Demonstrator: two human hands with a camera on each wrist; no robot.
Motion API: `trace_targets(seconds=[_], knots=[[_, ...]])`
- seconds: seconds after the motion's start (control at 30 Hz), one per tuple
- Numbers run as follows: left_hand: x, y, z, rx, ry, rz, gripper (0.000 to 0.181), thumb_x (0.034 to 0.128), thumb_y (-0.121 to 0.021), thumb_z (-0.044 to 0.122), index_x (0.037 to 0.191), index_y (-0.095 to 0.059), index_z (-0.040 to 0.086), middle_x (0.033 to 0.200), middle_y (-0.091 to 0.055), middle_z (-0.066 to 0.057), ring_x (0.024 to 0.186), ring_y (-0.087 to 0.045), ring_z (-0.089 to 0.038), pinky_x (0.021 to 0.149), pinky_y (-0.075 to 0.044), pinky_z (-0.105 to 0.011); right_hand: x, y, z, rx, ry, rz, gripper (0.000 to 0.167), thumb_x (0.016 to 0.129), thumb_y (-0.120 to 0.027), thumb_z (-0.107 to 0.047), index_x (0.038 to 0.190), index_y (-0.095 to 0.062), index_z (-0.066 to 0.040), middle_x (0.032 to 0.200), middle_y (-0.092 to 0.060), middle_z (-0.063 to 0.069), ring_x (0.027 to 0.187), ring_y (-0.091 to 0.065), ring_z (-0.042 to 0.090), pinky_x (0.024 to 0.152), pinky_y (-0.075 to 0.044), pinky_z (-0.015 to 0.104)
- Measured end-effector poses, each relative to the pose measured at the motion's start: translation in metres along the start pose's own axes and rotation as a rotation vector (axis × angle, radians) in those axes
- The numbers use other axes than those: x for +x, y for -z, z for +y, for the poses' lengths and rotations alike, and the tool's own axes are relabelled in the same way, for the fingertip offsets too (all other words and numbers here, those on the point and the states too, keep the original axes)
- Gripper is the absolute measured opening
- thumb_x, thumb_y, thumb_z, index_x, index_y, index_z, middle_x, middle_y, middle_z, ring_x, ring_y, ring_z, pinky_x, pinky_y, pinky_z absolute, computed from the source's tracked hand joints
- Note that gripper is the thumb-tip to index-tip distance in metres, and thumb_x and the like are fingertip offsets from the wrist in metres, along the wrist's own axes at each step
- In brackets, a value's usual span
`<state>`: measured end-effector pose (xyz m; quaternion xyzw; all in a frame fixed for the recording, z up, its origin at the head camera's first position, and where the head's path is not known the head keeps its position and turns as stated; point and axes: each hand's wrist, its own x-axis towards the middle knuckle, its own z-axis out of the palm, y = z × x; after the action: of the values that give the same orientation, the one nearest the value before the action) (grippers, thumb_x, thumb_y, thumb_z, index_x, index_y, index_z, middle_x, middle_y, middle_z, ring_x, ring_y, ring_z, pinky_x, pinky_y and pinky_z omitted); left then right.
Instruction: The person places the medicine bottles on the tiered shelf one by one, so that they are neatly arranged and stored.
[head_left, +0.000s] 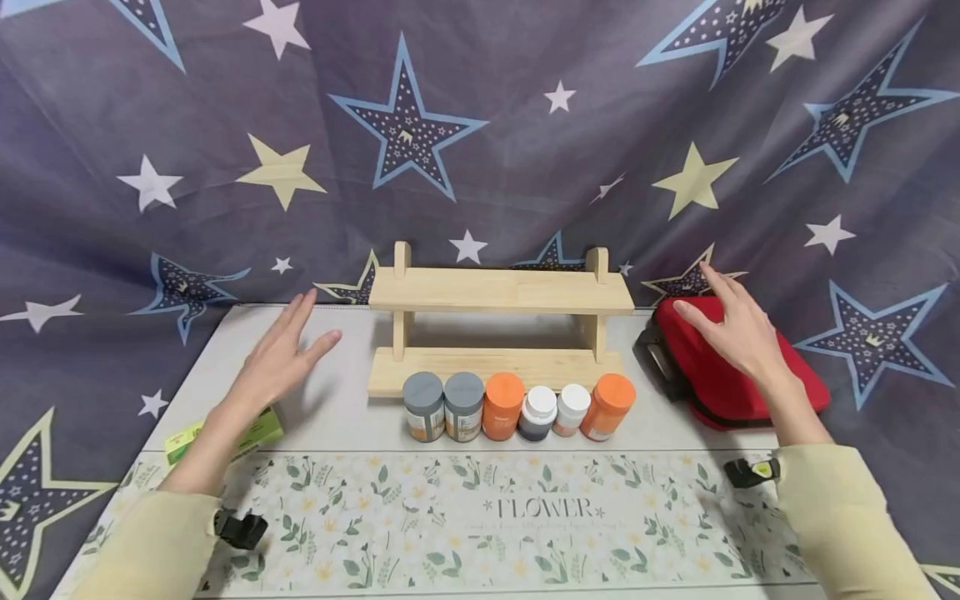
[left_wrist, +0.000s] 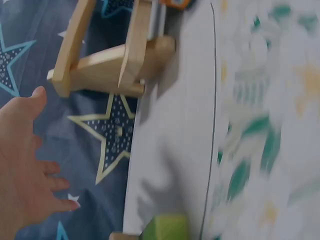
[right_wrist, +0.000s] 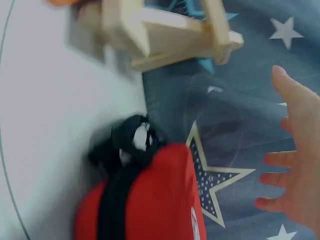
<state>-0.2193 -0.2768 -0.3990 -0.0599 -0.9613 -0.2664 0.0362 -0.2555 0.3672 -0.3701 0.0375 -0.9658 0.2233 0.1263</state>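
My left hand (head_left: 277, 358) is raised with its fingers extended, to the left of a two-tier wooden shelf (head_left: 498, 292). It holds nothing, and a green box (head_left: 258, 433) lies partly hidden beneath that forearm. On the other side my right hand (head_left: 738, 329) hovers in front of or over a red case (head_left: 795, 375) with a black handle; its fingers are spread around nothing. In the right wrist view the hand (right_wrist: 295, 155) appears apart from the case. Several bottles stand in a row before the shelf: grey ones (head_left: 463, 407), orange ones (head_left: 503, 407) and small white-capped ones (head_left: 538, 413).
A white table mat with a printed flower band (head_left: 375, 525) covers the table. Behind it hangs a dark star-patterned cloth (head_left: 510, 183). The bottles stand close together against the shelf's lower front edge. Black wrist bands (head_left: 240, 529) show at both sleeves.
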Motion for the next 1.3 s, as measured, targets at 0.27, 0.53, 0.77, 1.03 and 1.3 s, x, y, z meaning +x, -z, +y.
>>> trace_targets(seconds=[0.27, 0.53, 0.77, 1.03, 1.3], knots=[[-0.002, -0.029, 0.019, -0.263, 0.043, -0.106, 0.082, 0.1056, -0.046, 0.057, 0.167, -0.002, 0.026, 0.170, -0.021, -0.023, 0.153, -0.026, -0.051, 0.121, -0.021, -0.072, -0.014, -0.011, -0.023, 0.321, -0.075, 0.082, 0.062, 0.099, -0.062, -0.051, 0.156, -0.037, -0.049, 0.151, -0.057, 0.011, 0.142, -0.052, 0.022, 0.115, -0.041, 0.051], [0.000, -0.055, 0.027, -0.498, 0.106, -0.201, 0.081, 0.1058, -0.051, 0.050, 0.167, -0.013, 0.012, 0.167, -0.030, -0.024, 0.151, -0.036, -0.045, 0.124, -0.031, -0.059, -0.028, -0.027, -0.043, 0.721, 0.080, 0.033, 0.051, 0.105, -0.058, -0.024, 0.155, -0.047, -0.021, 0.127, -0.068, -0.007, 0.112, -0.064, -0.008, 0.095, -0.049, 0.006], [0.001, -0.063, 0.025, -0.554, 0.107, -0.286, 0.081, 0.1047, -0.057, 0.041, 0.165, -0.017, 0.006, 0.164, -0.031, -0.028, 0.148, -0.038, -0.046, 0.123, -0.033, -0.060, -0.036, -0.044, -0.044, 0.863, 0.157, -0.148, 0.047, 0.106, -0.050, -0.011, 0.154, -0.047, -0.013, 0.130, -0.069, 0.005, 0.118, -0.068, 0.010, 0.097, -0.056, 0.017], [0.000, -0.071, 0.018, -0.633, 0.135, -0.313, 0.084, 0.1013, -0.064, 0.043, 0.166, -0.020, 0.011, 0.169, -0.024, -0.024, 0.150, -0.037, -0.044, 0.126, -0.026, -0.062, -0.042, -0.051, -0.045, 0.813, 0.225, -0.418, 0.052, 0.104, -0.047, -0.003, 0.155, -0.044, -0.014, 0.139, -0.058, 0.028, 0.125, -0.064, 0.034, 0.101, -0.058, 0.030], [-0.001, -0.074, 0.013, -0.664, 0.122, -0.352, 0.089, 0.0994, -0.069, 0.036, 0.167, -0.016, 0.013, 0.173, -0.015, -0.019, 0.152, -0.036, -0.044, 0.126, -0.025, -0.062, -0.046, -0.054, -0.041, 0.756, 0.223, -0.606, 0.058, 0.100, -0.056, -0.013, 0.156, -0.042, -0.010, 0.143, -0.060, 0.017, 0.129, -0.062, 0.024, 0.100, -0.055, 0.027]])
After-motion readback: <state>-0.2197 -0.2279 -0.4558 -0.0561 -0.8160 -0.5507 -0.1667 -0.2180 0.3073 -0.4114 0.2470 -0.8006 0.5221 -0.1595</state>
